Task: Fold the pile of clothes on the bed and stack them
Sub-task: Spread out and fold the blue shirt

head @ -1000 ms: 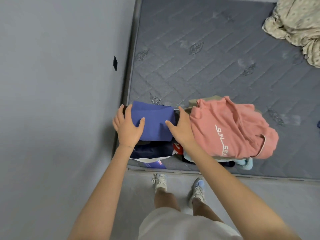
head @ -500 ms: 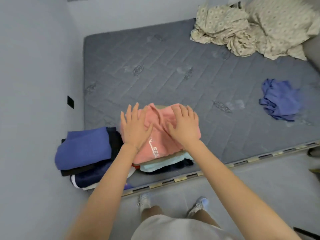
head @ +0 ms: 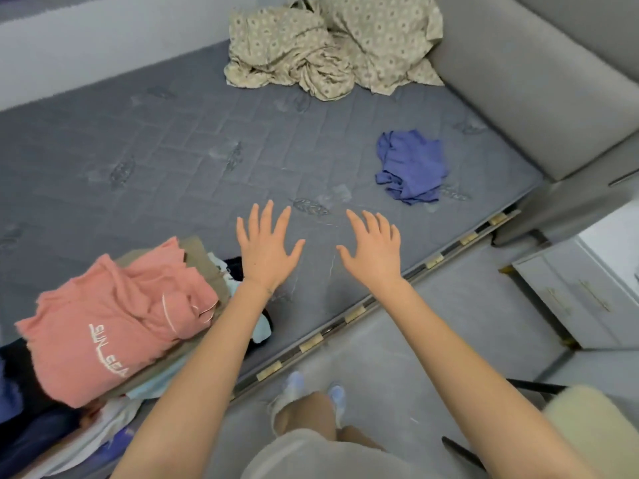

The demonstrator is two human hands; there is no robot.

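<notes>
A pink garment with white lettering (head: 114,319) tops a stack of folded clothes at the lower left of the grey mattress (head: 166,160). A crumpled blue-purple garment (head: 411,167) lies alone on the mattress at the right. My left hand (head: 268,250) and my right hand (head: 373,250) hover palm-down with fingers spread over bare mattress, between the stack and the blue garment. Neither hand holds or touches any cloth.
A rumpled beige patterned sheet (head: 332,46) is heaped at the far end by the grey padded headboard (head: 539,81). A white cabinet (head: 587,288) stands on the floor at right. Darker folded clothes (head: 20,430) lie at the left edge.
Both hands have lifted off the pink garment and moved right over bare mattress. The view has swung right, so the blue garment and headboard are nearer the centre.
</notes>
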